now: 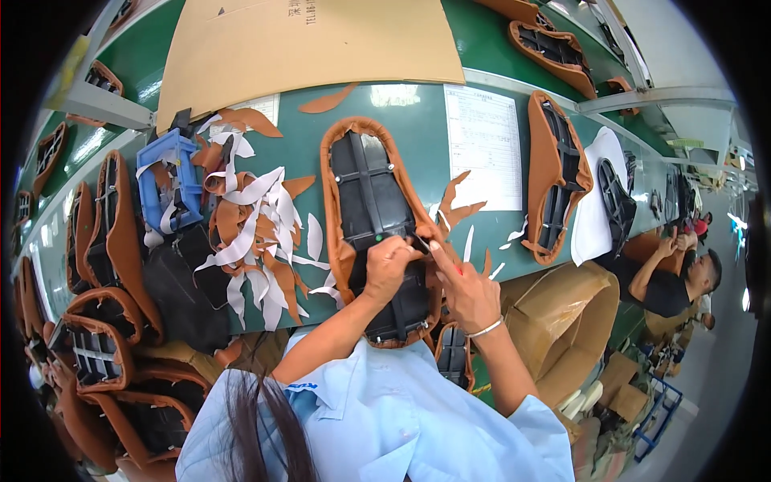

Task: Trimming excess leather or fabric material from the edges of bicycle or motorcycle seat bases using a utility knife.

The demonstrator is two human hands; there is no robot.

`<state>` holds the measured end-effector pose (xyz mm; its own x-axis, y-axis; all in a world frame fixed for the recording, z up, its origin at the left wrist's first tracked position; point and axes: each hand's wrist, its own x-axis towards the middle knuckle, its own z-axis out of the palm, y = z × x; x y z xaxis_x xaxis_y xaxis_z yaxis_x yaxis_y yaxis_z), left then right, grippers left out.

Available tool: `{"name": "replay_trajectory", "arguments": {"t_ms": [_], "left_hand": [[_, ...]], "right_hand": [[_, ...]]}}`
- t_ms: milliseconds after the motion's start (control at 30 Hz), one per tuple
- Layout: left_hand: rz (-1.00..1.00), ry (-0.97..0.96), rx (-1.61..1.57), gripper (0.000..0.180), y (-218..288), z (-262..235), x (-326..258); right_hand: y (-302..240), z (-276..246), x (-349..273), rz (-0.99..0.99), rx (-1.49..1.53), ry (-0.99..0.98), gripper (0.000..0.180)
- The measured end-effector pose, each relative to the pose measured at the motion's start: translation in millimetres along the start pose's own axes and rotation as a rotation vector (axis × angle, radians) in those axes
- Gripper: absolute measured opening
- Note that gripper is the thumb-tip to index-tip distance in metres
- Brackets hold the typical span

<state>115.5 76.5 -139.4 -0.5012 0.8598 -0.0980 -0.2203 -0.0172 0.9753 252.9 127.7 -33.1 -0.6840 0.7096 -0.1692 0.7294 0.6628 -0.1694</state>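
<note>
In front of me lies a long seat-shaped panel [371, 173], its brown leather-like cover wrapped over the rim of a black plastic frame. My left hand [387, 269] is closed in a pinch over the middle of the frame; what its fingertips grip is too small to make out. Close beside it, my right hand [470, 297] is wrapped round a small red-handled tool [459, 271] at the panel's right edge. A narrow dark tip shows near the left fingertips. Most of the tool is hidden by the fingers, so its exact kind cannot be told.
Brown and white offcuts [261, 217] heap at the left beside a blue basket [170, 181]. More covered panels [120, 249] stack at far left; another [554, 177] lies right of a printed sheet [483, 149]. Cardboard [313, 48] lies behind, an open carton [562, 313] right. A co-worker [671, 277] sits farther right.
</note>
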Motion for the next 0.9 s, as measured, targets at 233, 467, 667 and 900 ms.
{"name": "replay_trajectory", "arguments": {"t_ms": [233, 467, 667, 900], "left_hand": [[0.063, -0.096, 0.081, 0.025, 36, -13, 6], [0.420, -0.486, 0.208, 0.021, 80, -9, -19], [0.455, -0.824, 0.136, 0.019, 116, -3, -52], [0.585, -0.324, 0.798, 0.039, 118, 10, 42]], "right_hand": [[2, -9, -29, 0.127, 0.028, -0.182, 0.056], [36, 48, -64, 0.174, 0.624, -0.061, 0.051], [54, 98, -104, -0.012, 0.402, -0.050, 0.051], [28, 157, -132, 0.557, 1.098, 0.196, 0.085]]}}
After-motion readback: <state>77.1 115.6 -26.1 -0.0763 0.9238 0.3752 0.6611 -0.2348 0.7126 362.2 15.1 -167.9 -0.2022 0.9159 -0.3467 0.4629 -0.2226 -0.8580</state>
